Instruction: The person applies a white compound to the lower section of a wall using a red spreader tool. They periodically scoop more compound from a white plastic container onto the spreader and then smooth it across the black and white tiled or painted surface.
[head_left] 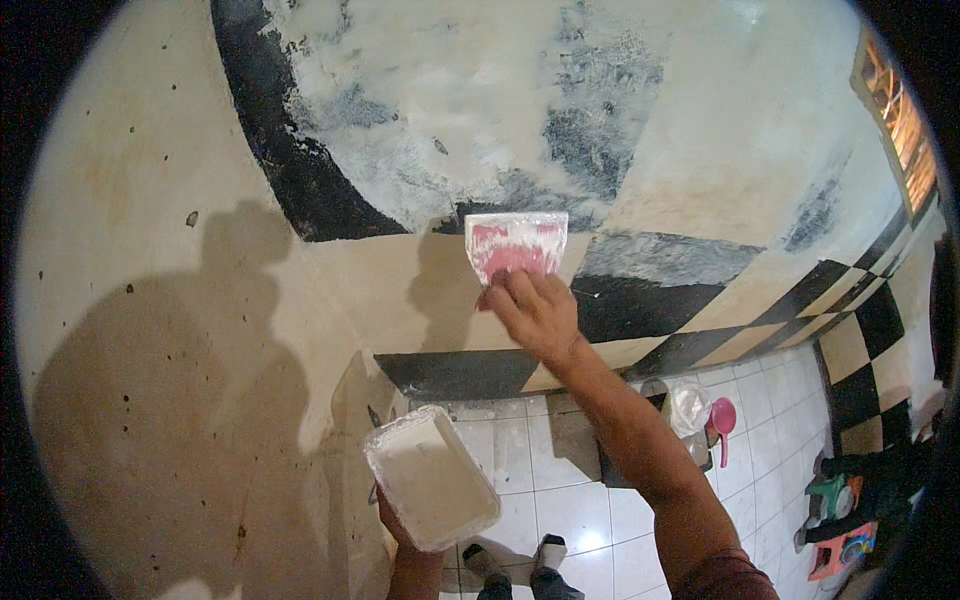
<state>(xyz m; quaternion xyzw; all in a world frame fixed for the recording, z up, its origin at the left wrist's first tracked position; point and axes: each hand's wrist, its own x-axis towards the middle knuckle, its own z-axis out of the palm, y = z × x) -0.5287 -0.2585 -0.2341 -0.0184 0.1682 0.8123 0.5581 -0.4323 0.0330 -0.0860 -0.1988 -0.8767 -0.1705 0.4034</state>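
My right hand (536, 315) is closed around the handle of a pink putty scraper (517, 258), its broad blade smeared with white putty. The blade's far edge meets the wall (370, 285) at the lower border of a white-coated patch, over a dark painted band. Lower left, my left hand (393, 522) supports a rectangular tub (376, 462) from its left side and beneath. White putty (425, 455) fills the tub, and its rim is crusted. Most of the left fingers are hidden under the tub.
Black and cream painted checks (650, 310) run along the wall's lower part. On the white tiled floor (570, 510) stand a container with a clear plastic bag (688, 408) and a pink dipper (722, 415). Small stools (843, 550) are at the right. My feet (515, 560) are below.
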